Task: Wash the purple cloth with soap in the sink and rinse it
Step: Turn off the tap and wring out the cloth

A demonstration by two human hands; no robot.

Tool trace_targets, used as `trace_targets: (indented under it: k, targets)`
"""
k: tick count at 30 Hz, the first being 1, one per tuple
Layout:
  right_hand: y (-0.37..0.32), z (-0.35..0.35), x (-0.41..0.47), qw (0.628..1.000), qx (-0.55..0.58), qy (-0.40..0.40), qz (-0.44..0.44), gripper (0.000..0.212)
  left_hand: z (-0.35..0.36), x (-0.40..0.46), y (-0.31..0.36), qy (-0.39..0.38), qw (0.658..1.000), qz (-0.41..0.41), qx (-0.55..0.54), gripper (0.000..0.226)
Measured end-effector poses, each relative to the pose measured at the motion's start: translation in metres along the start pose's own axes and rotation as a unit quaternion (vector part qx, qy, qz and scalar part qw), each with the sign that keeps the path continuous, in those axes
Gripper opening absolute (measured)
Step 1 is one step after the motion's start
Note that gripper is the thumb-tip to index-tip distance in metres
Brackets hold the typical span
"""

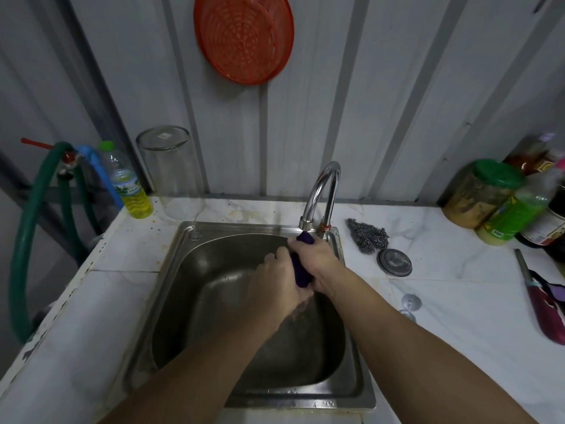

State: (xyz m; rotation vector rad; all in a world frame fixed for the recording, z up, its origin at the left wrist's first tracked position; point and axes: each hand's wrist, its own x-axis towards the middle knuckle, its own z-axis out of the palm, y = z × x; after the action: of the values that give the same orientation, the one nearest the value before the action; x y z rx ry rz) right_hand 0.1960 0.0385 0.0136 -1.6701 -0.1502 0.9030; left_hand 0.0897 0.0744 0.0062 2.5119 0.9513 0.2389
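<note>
Two forearms reached in from the near edge over one steel sink [171,301] set in the white tiled bench [443,316]. Both hands met above the basin, under the spout. The left hand [275,280] and the right hand [318,258] each curled round one purple cloth [299,270], which was twisted into a single upright roll between them; its top end showed above the right hand, just below the tap outlet. One chrome tap [324,191] arched over the sink's far rim.

To the right on the bench lay one steel scourer [368,235], one round metal lid [394,262] just beside it, and one small clear suction cup [410,304]. Farther right stood one green-lidded jar [477,194] among several bottles.

Far left stood one bottle of yellow liquid [131,185] and one inverted clear glass jar [174,169]. One orange basket [244,38] hung on the wall.
</note>
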Motion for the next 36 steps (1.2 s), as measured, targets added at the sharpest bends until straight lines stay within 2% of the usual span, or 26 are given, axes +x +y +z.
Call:
trace_targets:
  k: [2,4,6,8,10,12,14,16,17,19,21,23,24,27,31,36]
  targets:
    - [0.002,-0.005,-0.006,0.993,0.08,-0.063,0.061,0.043,-0.006,0.004,-0.004,-0.07,0.995,-0.042,-0.058,0.057]
    - [0.007,-0.014,-0.009,0.977,0.168,-0.106,0.075,0.051,-0.015,0.009,-0.009,-0.15,0.964,-0.084,-0.205,0.044]
    - [0.019,-0.023,-0.01,0.963,0.234,-0.128,0.045,0.053,-0.023,0.008,-0.012,-0.229,0.888,-0.128,-0.377,0.035]
    - [0.033,-0.028,-0.011,0.943,0.286,-0.17,0.007,0.064,-0.028,0.003,-0.012,-0.324,0.777,-0.185,-0.506,0.028]
    - [0.041,-0.028,-0.011,0.922,0.318,-0.218,-0.025,0.073,-0.03,-0.002,-0.01,-0.395,0.679,-0.233,-0.573,0.031]
    - [0.041,-0.026,-0.009,0.907,0.322,-0.263,-0.066,0.062,-0.029,-0.005,-0.008,-0.421,0.627,-0.254,-0.604,0.036]
    - [0.034,-0.023,-0.009,0.904,0.313,-0.275,-0.1,0.037,-0.029,-0.006,-0.008,-0.43,0.611,-0.256,-0.614,0.044]
    - [0.026,-0.024,-0.009,0.918,0.284,-0.253,-0.113,0.022,-0.03,-0.005,-0.008,-0.438,0.631,-0.241,-0.593,0.055]
    - [0.023,-0.024,-0.01,0.929,0.262,-0.236,-0.112,0.018,-0.029,-0.004,-0.008,-0.437,0.662,-0.229,-0.564,0.058]
    - [0.018,-0.023,-0.011,0.951,0.2,-0.204,-0.117,0.013,-0.023,0.001,-0.008,-0.411,0.759,-0.209,-0.459,0.057]
    - [0.014,-0.018,-0.012,0.968,0.125,-0.167,-0.139,0.017,-0.016,0.005,-0.006,-0.348,0.857,-0.199,-0.325,0.046]
    - [0.012,-0.01,-0.013,0.978,0.068,-0.113,-0.16,0.018,-0.009,0.008,-0.003,-0.265,0.931,-0.153,-0.201,0.037]
    - [0.012,-0.007,-0.012,0.981,0.045,-0.086,-0.166,0.017,-0.005,0.009,-0.002,-0.234,0.954,-0.112,-0.15,0.037]
    - [0.013,0.001,-0.007,0.985,-0.007,-0.021,-0.172,0.016,0.004,0.012,-0.001,-0.182,0.982,-0.015,-0.04,0.044]
    - [0.019,0.007,0.003,0.981,-0.077,0.067,-0.165,0.015,0.014,0.011,-0.006,-0.101,0.995,-0.027,-0.009,0.035]
    - [0.026,0.011,0.006,0.987,-0.045,0.097,-0.124,0.015,0.021,0.002,-0.012,-0.035,0.999,-0.002,-0.001,0.033]
